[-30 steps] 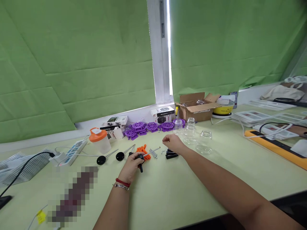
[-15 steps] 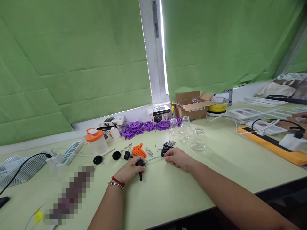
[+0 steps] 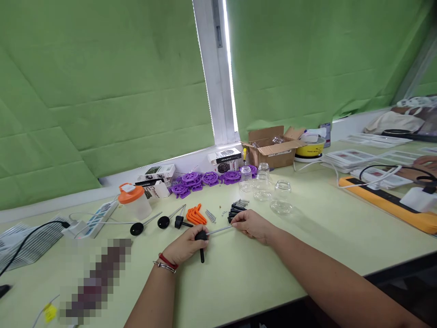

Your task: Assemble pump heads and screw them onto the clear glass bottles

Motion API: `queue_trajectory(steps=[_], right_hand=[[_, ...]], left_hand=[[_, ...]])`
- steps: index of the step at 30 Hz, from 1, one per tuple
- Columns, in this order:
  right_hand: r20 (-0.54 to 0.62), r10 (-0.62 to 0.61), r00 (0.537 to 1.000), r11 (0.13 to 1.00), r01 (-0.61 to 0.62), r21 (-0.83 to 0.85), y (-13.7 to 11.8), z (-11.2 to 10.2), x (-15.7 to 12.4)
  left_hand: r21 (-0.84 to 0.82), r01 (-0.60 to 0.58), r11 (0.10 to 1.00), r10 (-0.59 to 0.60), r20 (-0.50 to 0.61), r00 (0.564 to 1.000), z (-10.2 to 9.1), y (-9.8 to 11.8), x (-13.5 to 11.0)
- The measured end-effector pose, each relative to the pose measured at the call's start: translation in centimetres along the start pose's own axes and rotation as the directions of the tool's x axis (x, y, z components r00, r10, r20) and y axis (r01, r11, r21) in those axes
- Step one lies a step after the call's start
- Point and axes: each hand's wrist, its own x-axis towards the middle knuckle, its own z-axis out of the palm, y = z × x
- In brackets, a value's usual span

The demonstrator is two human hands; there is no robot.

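Note:
My left hand [image 3: 186, 246] is closed round the black T-shaped handle of a tool with a thin metal rod [image 3: 218, 229], resting on the pale green table [image 3: 239, 273]. My right hand [image 3: 251, 224] pinches the far tip of that rod, fingers curled. Just behind the right hand lie several small black parts [image 3: 235, 211] and a coiled spring [image 3: 241, 203]. Orange plastic pieces [image 3: 195, 215] and loose screws [image 3: 210, 215] lie between the hands, further back.
Three clear glass jars [image 3: 280, 202] stand behind the right hand. Purple discs [image 3: 205, 179], a cardboard box [image 3: 271, 148], two black-knobbed rods [image 3: 150, 222], an orange-lidded cup [image 3: 134, 201] and a power strip [image 3: 97, 216] line the back. Another person's hand [image 3: 425, 161] shows at far right.
My right hand drew back from near the jars to the rod's tip and closed on it. The left hand with the handle shifted slightly toward me.

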Motion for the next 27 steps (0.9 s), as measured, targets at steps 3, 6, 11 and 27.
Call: queue_trajectory(steps=[3, 6, 11, 27], right_hand=[[0.004, 0.002, 1.000, 1.000, -0.002, -0.009, -0.04, 0.04, -0.04], [0.010, -0.008, 1.000, 1.000, 0.009, -0.013, 0.03, 0.03, 0.00], [0.005, -0.018, 1.000, 0.999, 0.018, -0.032, 0.16, 0.01, 0.10], [0.026, -0.037, 0.999, 0.998, 0.038, -0.055, 0.46, -0.10, 0.28]], left_hand=[[0.019, -0.011, 1.000, 0.012, -0.008, 1.000, -0.05, -0.21, 0.08], [0.036, -0.011, 0.999, 0.011, -0.005, 1.000, -0.08, -0.36, 0.14], [0.031, -0.015, 0.999, 0.015, 0.002, 1.000, -0.13, -0.49, 0.20], [0.029, -0.009, 1.000, 0.008, 0.037, 0.999, -0.20, -0.61, 0.26]])
